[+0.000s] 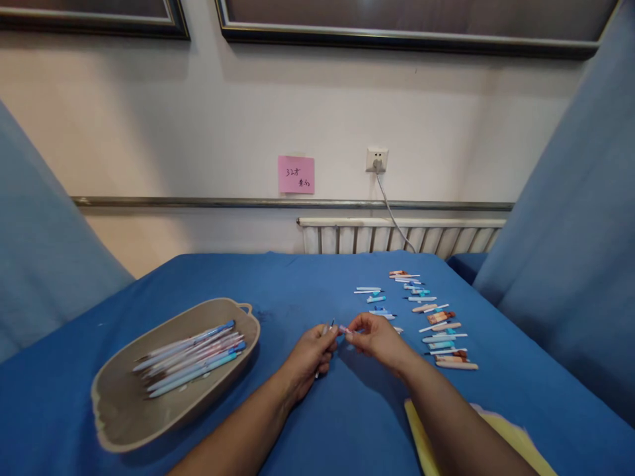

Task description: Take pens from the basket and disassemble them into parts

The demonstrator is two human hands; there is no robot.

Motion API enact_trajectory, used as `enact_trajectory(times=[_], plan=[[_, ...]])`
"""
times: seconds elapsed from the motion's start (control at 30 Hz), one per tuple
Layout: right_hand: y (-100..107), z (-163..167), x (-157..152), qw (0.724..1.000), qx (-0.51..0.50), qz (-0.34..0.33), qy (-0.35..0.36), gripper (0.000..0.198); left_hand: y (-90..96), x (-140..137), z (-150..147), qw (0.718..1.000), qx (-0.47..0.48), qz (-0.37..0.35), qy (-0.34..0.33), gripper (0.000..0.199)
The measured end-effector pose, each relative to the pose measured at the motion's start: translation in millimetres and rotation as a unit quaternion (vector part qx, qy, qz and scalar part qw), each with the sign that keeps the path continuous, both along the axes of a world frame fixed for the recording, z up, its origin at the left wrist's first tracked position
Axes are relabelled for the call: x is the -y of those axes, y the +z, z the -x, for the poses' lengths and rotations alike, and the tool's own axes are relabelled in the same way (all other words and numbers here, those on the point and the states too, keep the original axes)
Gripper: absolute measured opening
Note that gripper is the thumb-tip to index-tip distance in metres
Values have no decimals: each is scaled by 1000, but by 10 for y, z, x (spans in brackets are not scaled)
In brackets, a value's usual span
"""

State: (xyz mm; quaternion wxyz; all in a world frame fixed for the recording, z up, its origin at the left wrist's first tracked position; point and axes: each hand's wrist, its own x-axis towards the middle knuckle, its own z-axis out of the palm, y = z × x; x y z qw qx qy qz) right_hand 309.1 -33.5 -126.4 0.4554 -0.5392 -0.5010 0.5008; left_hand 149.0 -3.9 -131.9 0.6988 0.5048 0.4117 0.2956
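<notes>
Above the middle of the blue-covered table, my left hand [313, 349] is closed around a thin white pen refill [317, 375]; its dark tip shows above the fingers. Close beside it, my right hand [373, 336] pinches a small pink-and-blue pen part [344, 330]. The two hands nearly meet, and whether the parts touch is too small to tell. Just beyond my right hand lie blue-and-white pen pieces [381, 312], partly covered by the hand. Further right, taken-apart pens [440, 339] lie in a column, with light blue and peach barrels, white refills and brown or blue tops.
On the left, a beige basket [110, 370] holds several whole pens [193, 354]. A yellow sheet or bag [516, 436] lies under my right forearm. The blue tablecloth [297, 277] reaches a wall with a radiator [397, 235] and a plugged-in cable [389, 205]. Blue curtains [560, 198] hang at both sides.
</notes>
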Motion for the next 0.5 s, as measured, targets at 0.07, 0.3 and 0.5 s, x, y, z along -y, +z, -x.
enact_trajectory(times=[0.07,0.3,0.5], plan=[[-41,-25,-6,998,62,5,6,18,14,-8,19,1000,-20,-7,-13,39],[-117,-154,-25,987,133,-91,6,15,31,-7,54,994,-84,-21,-62,38],[-80,-157,-73,991,11,-120,-59,18,77,33,23,993,-94,-26,-65,39]])
